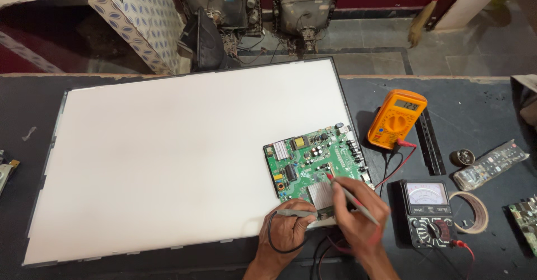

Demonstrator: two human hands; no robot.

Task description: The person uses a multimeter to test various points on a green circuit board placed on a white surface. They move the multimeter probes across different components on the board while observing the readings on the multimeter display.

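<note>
We see the left hand [288, 227] low on the white panel [168, 157], its grip closed on a grey probe [295, 213] that lies almost flat and points right, toward the lower edge of the green circuit board [313, 165]. A black wire loops under this hand. The right hand [358, 218] is just beside it, its fingers pinched together on a red-tipped probe [349, 196], held like a pen and tilted, with the tip touching the board near the silver heat sink [320, 193]. The board lies on the lower right corner of the panel, and the panel lies on the dark counter [481, 112]. To the right of the board stands an orange digital meter [396, 118] with leads plugged in, and below it a black analog meter [426, 213]. Further right we see a remote control [492, 164] and a roll of tape [472, 213].
</note>
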